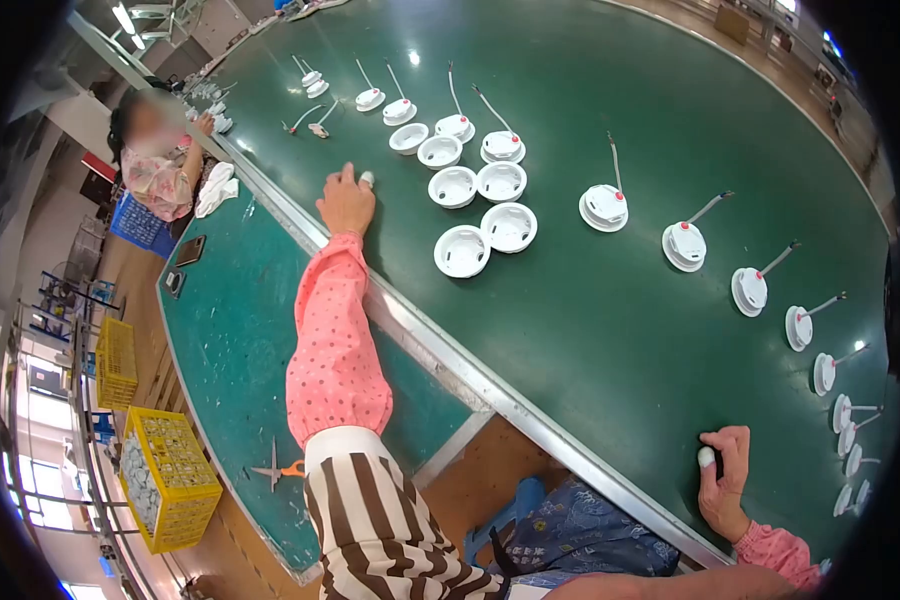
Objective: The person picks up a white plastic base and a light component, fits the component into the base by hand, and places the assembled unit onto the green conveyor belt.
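Note:
My left hand (346,203) rests on the green belt (570,310) near its metal edge, fingers apart and nothing in them. A white cover is on one of its fingertips. To its right lie several empty white round housings, the nearest being a white housing (453,187). My right hand (725,480) is at the lower right over the belt, its fingers bent but apart, holding nothing; its thumb has a white cover too. Further up and right of it is a row of white round units with wires, among them a wired unit (750,291).
A green side table (232,330) carries orange-handled scissors (278,468), a phone (190,250) and a white cloth (217,190). A co-worker (155,180) sits at the upper left. Yellow crates, one a crate (185,480) of parts, stand on the floor. A metal rail (470,370) edges the belt.

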Action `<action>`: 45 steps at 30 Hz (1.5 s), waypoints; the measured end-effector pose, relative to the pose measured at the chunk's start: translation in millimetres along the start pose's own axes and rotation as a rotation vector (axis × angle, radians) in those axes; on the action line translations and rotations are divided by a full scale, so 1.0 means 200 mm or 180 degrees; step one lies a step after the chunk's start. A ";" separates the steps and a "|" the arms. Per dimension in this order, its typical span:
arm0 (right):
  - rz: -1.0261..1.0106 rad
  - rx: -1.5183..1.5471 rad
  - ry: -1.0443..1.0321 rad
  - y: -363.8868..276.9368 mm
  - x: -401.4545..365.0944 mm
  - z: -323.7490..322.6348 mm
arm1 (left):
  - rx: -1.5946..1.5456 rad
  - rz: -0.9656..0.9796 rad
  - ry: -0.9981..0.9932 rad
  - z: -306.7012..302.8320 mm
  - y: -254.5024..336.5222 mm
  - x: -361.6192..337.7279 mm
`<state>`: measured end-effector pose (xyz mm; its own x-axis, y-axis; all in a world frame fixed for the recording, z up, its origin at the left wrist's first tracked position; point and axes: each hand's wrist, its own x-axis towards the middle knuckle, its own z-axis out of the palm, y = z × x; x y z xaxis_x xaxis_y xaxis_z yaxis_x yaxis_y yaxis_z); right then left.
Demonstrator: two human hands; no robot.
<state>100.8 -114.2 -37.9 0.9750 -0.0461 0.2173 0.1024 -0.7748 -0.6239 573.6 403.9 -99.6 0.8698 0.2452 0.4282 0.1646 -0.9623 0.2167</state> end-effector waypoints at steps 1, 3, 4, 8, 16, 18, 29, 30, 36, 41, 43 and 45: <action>0.0051 -0.0032 -0.0017 0.00 0.00 0.00 | 0.0001 -0.0010 0.0005 0.03 0.00 0.04; 0.0121 -0.0067 -0.0051 0.00 0.00 0.01 | 0.0032 -0.0043 0.0046 0.08 -0.04 0.16; 0.0034 -0.0161 -0.0146 0.02 0.00 0.00 | 0.0183 -0.0150 0.0006 0.11 -0.05 0.22; -0.0054 -0.0464 -0.0245 0.06 -0.03 0.02 | 0.0475 -0.0169 0.0009 0.16 -0.06 0.44; -0.0035 -0.0882 -0.0257 0.09 -0.10 0.04 | 0.0590 -0.0332 -0.0157 0.31 -0.17 0.76; -0.0152 -0.0980 -0.0218 0.11 -0.10 0.05 | 0.0492 -0.0434 -0.0345 0.30 -0.18 0.78; -0.0267 -0.0964 -0.0056 0.00 0.00 0.07 | -0.0219 -0.0449 -0.0292 0.29 -0.21 0.58; -0.0288 -0.0988 -0.0054 -0.01 0.00 0.07 | -0.0272 -0.0314 -0.0119 0.30 -0.22 0.52; -0.0399 -0.1006 0.0079 -0.03 -0.02 0.05 | -0.1477 0.0236 -0.0106 0.09 0.03 0.04; -0.0541 -0.0898 0.0177 -0.01 -0.04 0.05 | -0.2768 0.0180 -0.0307 -0.27 0.37 -0.54; -0.0687 -0.0764 0.0306 -0.01 -0.05 0.06 | -0.3637 0.0151 -0.0468 -0.25 0.46 -0.68; -0.0810 -0.0688 0.0524 0.02 -0.07 0.07 | -0.3941 0.0001 -0.0620 -0.25 0.54 -0.74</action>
<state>90.2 -107.3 -54.2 0.8771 0.0780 0.4739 0.2764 -0.8889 -0.3653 440.1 269.0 -95.3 0.9413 0.1219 0.3146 -0.2908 -0.1797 0.9398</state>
